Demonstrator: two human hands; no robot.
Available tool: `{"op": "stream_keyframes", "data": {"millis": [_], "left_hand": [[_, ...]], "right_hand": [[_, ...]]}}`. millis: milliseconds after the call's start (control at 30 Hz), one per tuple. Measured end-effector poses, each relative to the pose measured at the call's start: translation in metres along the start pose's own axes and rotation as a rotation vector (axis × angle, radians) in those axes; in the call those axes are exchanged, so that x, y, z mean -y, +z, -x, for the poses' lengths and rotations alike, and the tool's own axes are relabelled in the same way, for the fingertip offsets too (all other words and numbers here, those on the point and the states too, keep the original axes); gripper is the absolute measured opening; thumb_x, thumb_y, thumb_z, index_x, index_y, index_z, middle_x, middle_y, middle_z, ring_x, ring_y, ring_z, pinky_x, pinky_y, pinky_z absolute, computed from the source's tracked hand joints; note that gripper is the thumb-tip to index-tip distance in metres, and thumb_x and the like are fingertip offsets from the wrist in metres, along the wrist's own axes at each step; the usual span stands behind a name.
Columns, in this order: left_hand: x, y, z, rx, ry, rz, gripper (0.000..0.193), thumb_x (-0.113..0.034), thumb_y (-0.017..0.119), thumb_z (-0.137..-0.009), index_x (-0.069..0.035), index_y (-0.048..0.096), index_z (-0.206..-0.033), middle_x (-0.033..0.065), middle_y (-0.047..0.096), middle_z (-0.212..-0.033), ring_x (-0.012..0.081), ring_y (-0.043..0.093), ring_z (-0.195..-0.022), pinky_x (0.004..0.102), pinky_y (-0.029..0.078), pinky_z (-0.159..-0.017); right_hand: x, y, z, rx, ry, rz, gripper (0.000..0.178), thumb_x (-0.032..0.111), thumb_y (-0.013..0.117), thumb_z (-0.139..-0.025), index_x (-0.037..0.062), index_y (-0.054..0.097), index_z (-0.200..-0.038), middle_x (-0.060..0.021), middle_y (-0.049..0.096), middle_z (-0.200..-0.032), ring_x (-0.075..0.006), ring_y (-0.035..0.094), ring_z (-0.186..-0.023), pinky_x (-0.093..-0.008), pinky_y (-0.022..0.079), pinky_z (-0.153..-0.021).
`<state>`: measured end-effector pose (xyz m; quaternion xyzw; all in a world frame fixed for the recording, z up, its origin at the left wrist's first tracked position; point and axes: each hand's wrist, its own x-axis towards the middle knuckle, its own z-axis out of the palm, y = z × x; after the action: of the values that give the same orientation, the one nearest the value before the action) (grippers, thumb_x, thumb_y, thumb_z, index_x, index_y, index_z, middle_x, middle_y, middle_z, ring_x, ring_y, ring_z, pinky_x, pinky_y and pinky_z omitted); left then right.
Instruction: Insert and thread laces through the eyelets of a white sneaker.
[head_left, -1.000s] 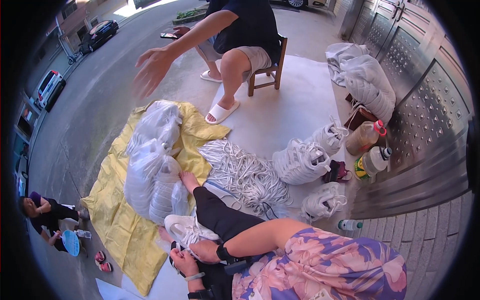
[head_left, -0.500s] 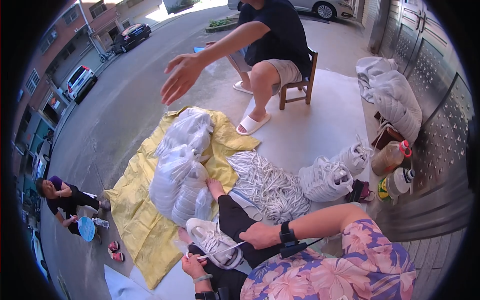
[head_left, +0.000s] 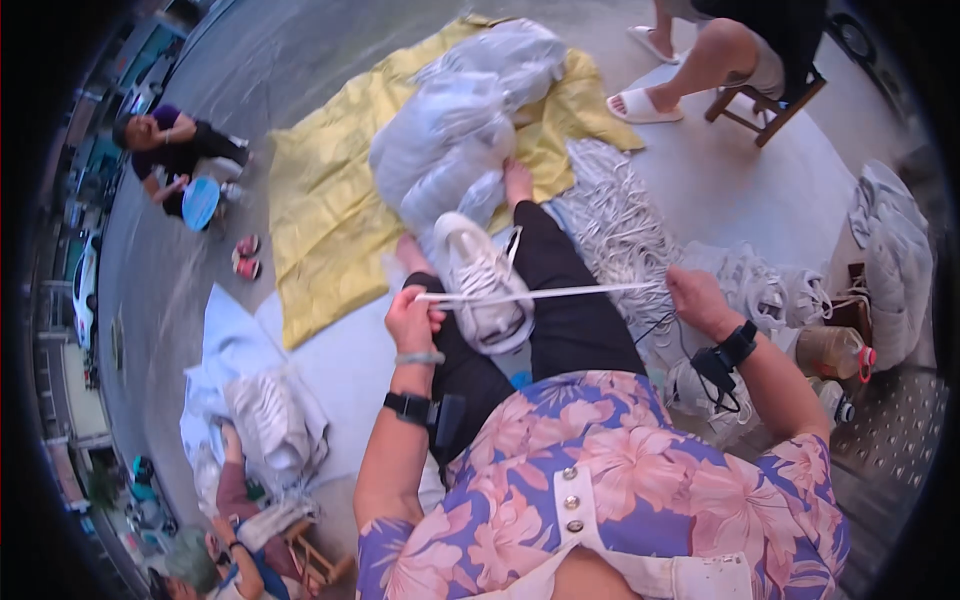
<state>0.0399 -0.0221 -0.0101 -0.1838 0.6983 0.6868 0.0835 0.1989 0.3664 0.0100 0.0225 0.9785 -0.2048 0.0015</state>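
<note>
A white lace-up sneaker (head_left: 466,250) rests between my legs, its toe pointing away from me. Pulled almost straight across it runs a white shoelace (head_left: 590,291). My left hand (head_left: 412,318) pinches one part of this lace at the sneaker's left side. Well out to the right, my right hand (head_left: 703,302) has its fingers closed on the other end. Whether the lace passes through the eyelets is too small to tell.
Beyond my feet, filled clear plastic bags (head_left: 440,140) lie on a yellow sheet (head_left: 330,190). A heap of white laces (head_left: 622,215) spreads to the right, near bundled white shoes (head_left: 765,285) and a large bottle (head_left: 830,350). Other people sit at far right, far left and lower left.
My right hand has moved away to the right, drawing the lace into a long taut line. The view has swung, bringing more of my lap and the lower-left person into sight.
</note>
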Motion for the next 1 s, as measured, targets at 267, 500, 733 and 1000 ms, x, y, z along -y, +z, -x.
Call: {"op": "stream_keyframes", "data": {"millis": [267,500,733,1000], "left_hand": [[0.028,-0.033,0.003,0.017,0.176,-0.264,0.013,-0.001,0.054,-0.075,-0.003,0.059,-0.087,0.0024,0.059,-0.071,0.0092,0.056,-0.056,0.0219,0.043,-0.048],[0.021,-0.027,0.021,-0.027,0.582,-0.824,0.027,-0.006,0.059,-0.069,-0.003,0.058,-0.096,0.0122,0.059,-0.095,0.0231,0.056,-0.085,0.0319,0.045,-0.075],[-0.001,-0.014,0.044,0.029,0.835,-1.059,0.062,-0.027,0.075,-0.058,-0.005,0.046,-0.108,0.0166,0.044,-0.123,0.0354,0.037,-0.116,0.0466,0.027,-0.097],[0.010,-0.018,0.038,0.012,0.778,-1.122,0.068,-0.035,0.079,-0.050,-0.006,0.043,-0.101,0.0176,0.038,-0.127,0.0353,0.033,-0.120,0.0518,0.020,-0.099]], "right_hand": [[0.061,0.008,-0.044,0.232,-0.155,-0.026,0.014,0.015,0.059,-0.070,0.0051,0.051,-0.065,-0.0127,0.055,-0.073,-0.0328,0.055,-0.076,-0.0413,0.041,-0.067],[0.136,0.062,-0.088,-0.103,-0.497,-0.195,0.023,0.024,0.065,-0.069,0.0065,0.052,-0.077,-0.0091,0.054,-0.086,-0.0262,0.052,-0.084,-0.0388,0.037,-0.075],[0.155,0.089,-0.099,0.142,-0.458,-0.087,0.021,0.023,0.063,-0.074,0.0086,0.052,-0.084,-0.0076,0.058,-0.075,-0.0252,0.057,-0.075,-0.0362,0.034,-0.068],[0.131,0.072,-0.093,0.213,-0.498,-0.182,0.008,0.015,0.061,-0.076,0.0095,0.055,-0.074,-0.0077,0.057,-0.066,-0.0286,0.056,-0.067,-0.0373,0.037,-0.062]]}}
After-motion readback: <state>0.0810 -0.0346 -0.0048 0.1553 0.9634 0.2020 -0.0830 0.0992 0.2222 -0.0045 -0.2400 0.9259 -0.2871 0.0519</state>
